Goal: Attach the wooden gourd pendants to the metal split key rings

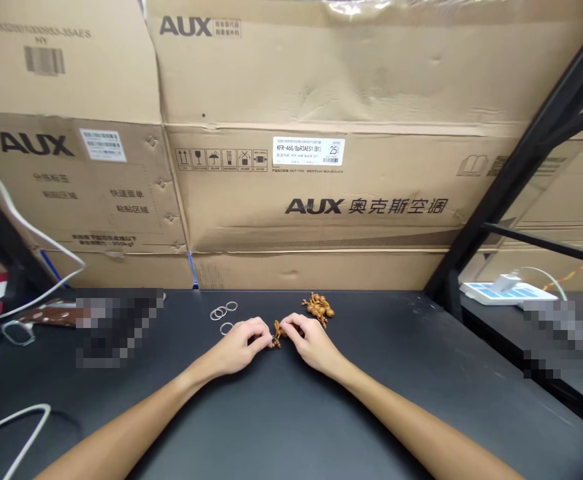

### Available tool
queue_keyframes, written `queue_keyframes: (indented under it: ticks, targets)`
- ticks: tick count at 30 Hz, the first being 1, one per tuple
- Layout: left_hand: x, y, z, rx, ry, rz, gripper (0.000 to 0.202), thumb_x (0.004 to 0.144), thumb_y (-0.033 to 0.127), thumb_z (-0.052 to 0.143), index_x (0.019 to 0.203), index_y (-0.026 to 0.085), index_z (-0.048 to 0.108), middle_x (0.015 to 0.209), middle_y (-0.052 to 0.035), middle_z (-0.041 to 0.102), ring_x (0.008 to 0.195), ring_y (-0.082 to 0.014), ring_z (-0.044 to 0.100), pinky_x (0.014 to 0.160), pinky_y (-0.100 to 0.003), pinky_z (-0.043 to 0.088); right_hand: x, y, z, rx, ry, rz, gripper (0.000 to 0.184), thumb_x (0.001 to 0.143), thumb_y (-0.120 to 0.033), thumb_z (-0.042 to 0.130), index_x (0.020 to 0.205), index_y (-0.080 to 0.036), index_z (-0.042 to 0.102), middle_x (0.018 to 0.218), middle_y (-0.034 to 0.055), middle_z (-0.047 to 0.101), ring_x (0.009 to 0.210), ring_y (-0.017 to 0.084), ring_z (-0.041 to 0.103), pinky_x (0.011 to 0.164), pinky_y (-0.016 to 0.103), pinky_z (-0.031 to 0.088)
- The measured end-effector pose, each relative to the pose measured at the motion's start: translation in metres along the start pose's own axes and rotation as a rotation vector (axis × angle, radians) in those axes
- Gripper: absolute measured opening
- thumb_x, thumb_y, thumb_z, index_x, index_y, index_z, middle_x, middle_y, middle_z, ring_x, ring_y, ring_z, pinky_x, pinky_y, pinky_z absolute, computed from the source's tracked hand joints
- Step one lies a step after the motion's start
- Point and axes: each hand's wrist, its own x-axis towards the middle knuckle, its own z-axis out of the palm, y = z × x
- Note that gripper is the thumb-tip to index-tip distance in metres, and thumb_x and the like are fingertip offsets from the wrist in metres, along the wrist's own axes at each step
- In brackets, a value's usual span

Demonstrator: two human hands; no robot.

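Observation:
My left hand [241,345] is closed in a pinch, and a thin silvery edge, apparently of a metal ring, shows at its fingertips. Facing it, my right hand [314,345] pinches a small yellow-brown charm with a cord [277,332], whose knotted strands hang between both hands. Most of the charm and ring is hidden by the fingers. Just behind my right hand lies a pile of similar brown gourd-shaped charms [320,307]. Several loose metal rings [231,307] rest on the table beyond my left hand.
The dark table [271,420] meets a wall of cardboard boxes [361,87]. Glasses [19,333] and a brown spotted pouch [54,313] lie left. A white cable [36,420] crosses the front left. Black frame bars and a power strip [481,291] stand right.

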Motion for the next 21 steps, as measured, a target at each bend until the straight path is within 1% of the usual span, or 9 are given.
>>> queue_keyframes:
  ticks: [3,7,10,12,14,17,19,21]
  targets:
    - [0.0012,-0.0029,0.0006,-0.035,0.031,-0.004,0.035,0.093,0.035,0.042,0.07,0.017,0.062,0.084,-0.0021,0.059,0.08,-0.0144,0.056,0.079,-0.026,0.043,-0.0002,-0.0006,-0.0001,-0.001,0.007,0.002,0.026,0.094,-0.033,0.044,0.084,-0.019,0.063,0.08,0.0034,0.066,0.076,0.017,0.059,0.071,0.027,0.044]
    - [0.0016,-0.0061,0.004,-0.033,0.06,-0.06,0.045,0.092,0.041,0.042,0.059,0.016,0.057,0.082,-0.0019,0.055,0.07,-0.0124,0.055,0.071,-0.024,0.044,-0.0012,-0.005,-0.0018,0.009,-0.032,-0.032,0.026,0.094,-0.033,0.045,0.084,-0.019,0.064,0.08,0.0025,0.066,0.074,0.016,0.058,0.07,0.027,0.044]
    - [0.0013,-0.0054,0.0042,-0.013,0.061,-0.062,0.042,0.093,0.039,0.041,0.062,0.017,0.06,0.085,-0.0022,0.055,0.075,-0.0133,0.056,0.075,-0.025,0.044,-0.0015,-0.007,-0.0028,0.024,-0.069,-0.054,0.026,0.094,-0.034,0.045,0.084,-0.019,0.064,0.081,0.0023,0.066,0.075,0.016,0.058,0.07,0.026,0.044]
    - [0.0013,-0.0039,0.0029,-0.01,0.057,-0.045,0.038,0.093,0.037,0.04,0.069,0.018,0.063,0.09,-0.003,0.056,0.082,-0.0149,0.056,0.082,-0.027,0.044,-0.0012,-0.0071,-0.003,0.024,-0.067,-0.046,0.026,0.094,-0.034,0.045,0.084,-0.019,0.064,0.081,0.0024,0.066,0.075,0.016,0.058,0.07,0.026,0.044]
    - [0.0014,-0.0027,0.0013,-0.013,0.048,-0.036,0.035,0.093,0.036,0.04,0.075,0.019,0.064,0.093,-0.0035,0.056,0.087,-0.0157,0.055,0.085,-0.028,0.043,-0.0009,-0.0068,-0.0029,0.017,-0.048,-0.03,0.026,0.094,-0.034,0.045,0.084,-0.019,0.064,0.08,0.0024,0.066,0.075,0.016,0.058,0.07,0.027,0.044]
    - [0.0017,-0.0027,0.0007,-0.041,0.032,-0.041,0.038,0.094,0.038,0.039,0.069,0.018,0.061,0.091,-0.0031,0.056,0.083,-0.0147,0.055,0.082,-0.027,0.044,-0.0014,-0.0073,-0.0034,0.016,-0.043,-0.024,0.025,0.094,-0.034,0.046,0.084,-0.019,0.064,0.08,0.0024,0.066,0.074,0.016,0.058,0.069,0.027,0.044]
    - [0.0019,-0.0034,0.0014,-0.059,0.034,-0.055,0.043,0.093,0.04,0.039,0.063,0.016,0.058,0.087,-0.0025,0.054,0.076,-0.0132,0.054,0.077,-0.026,0.045,-0.0023,-0.0084,-0.0042,0.028,-0.071,-0.045,0.024,0.094,-0.033,0.046,0.085,-0.02,0.065,0.081,0.0023,0.066,0.075,0.016,0.058,0.07,0.026,0.044]
    - [0.0019,-0.0038,0.0019,-0.062,0.039,-0.063,0.044,0.093,0.042,0.04,0.061,0.016,0.057,0.085,-0.0022,0.053,0.072,-0.0124,0.054,0.074,-0.025,0.045,-0.003,-0.0092,-0.0048,0.043,-0.106,-0.072,0.024,0.094,-0.033,0.046,0.087,-0.02,0.065,0.083,0.0023,0.066,0.077,0.016,0.058,0.072,0.026,0.044]
